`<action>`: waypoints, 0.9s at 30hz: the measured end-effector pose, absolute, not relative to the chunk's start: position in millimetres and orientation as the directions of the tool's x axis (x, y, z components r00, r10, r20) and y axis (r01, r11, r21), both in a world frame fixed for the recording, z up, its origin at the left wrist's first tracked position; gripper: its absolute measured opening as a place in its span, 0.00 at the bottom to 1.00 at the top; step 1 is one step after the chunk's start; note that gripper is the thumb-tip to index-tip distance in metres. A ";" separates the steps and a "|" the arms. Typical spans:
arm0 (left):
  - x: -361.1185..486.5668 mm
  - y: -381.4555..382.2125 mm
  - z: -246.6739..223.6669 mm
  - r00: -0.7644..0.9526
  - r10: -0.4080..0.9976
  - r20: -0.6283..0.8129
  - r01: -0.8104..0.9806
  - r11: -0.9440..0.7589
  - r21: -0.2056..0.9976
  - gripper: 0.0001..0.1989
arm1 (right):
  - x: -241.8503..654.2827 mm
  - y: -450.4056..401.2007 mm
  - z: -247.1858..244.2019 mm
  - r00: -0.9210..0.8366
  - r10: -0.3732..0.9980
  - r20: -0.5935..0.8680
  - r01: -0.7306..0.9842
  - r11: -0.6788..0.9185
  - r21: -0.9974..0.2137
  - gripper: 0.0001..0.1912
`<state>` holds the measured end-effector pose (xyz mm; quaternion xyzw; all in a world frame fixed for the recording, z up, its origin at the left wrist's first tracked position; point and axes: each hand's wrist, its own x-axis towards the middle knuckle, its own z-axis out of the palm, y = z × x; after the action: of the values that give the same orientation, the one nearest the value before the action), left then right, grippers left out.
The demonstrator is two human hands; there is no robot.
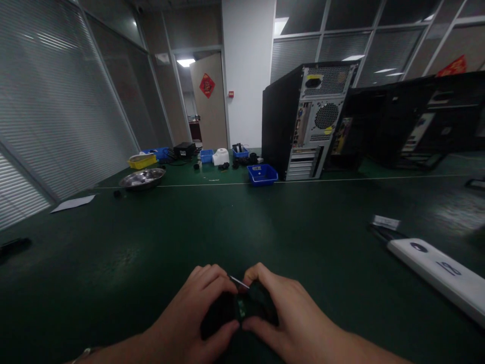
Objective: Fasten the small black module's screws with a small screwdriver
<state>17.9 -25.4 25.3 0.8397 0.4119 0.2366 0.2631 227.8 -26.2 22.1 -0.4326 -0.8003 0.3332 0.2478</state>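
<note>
The left hand [199,306] and the right hand [293,306], both curled partway closed, grip opposite sides of a dark device [262,302]. A green board [241,306] shows between them, a thin metallic rod [239,282] just beyond. A white slab [441,275] lies to their right; farther ahead sit a blue tray [262,181] and a computer tower [280,126].

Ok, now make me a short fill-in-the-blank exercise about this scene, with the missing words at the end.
1. The dark object is held between ____ hands, the left hand and the right hand.
2. The diamond-shaped sign on the door is mainly ____ in colour.
3. The shiny metal bowl stands toward the ____ side of the picture.
4. The basket just behind that bowl is ____ in colour.

Missing words: two; red; left; yellow.
</note>
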 end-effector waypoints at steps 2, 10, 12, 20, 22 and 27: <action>17.7 -25.4 25.2 0.543 0.825 0.157 0.569 -0.499 0.653 0.18 | 226.3 -26.4 24.3 -0.503 0.860 0.092 0.546 0.398 -0.737 0.20; 16.0 -18.4 23.6 0.539 0.831 0.139 0.505 -0.451 0.736 0.19 | 226.2 -26.1 21.5 -0.527 0.842 0.115 0.520 0.427 -0.740 0.19; 15.3 -18.0 23.2 0.504 0.844 0.182 0.464 -0.442 0.767 0.18 | 227.6 -25.9 18.3 -0.504 0.853 0.136 0.481 0.408 -0.776 0.17; 14.2 -19.0 22.0 0.528 0.839 0.131 0.269 -0.312 0.911 0.19 | 228.1 -29.0 18.6 -0.387 0.867 0.315 0.318 0.445 -0.837 0.10; 15.9 -20.1 19.8 0.523 0.848 0.085 0.222 -0.232 0.947 0.21 | 227.4 -30.8 19.6 -0.412 0.852 0.324 0.302 0.463 -0.833 0.10; 19.9 -21.3 16.5 0.502 0.864 0.047 0.127 -0.127 0.984 0.23 | 225.8 -33.5 20.8 -0.444 0.834 0.328 0.321 0.489 -0.811 0.12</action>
<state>19.9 -21.3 16.5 0.6712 0.3690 0.3361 0.5481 225.8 -33.5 20.8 -0.3714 -0.7774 0.3428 0.3744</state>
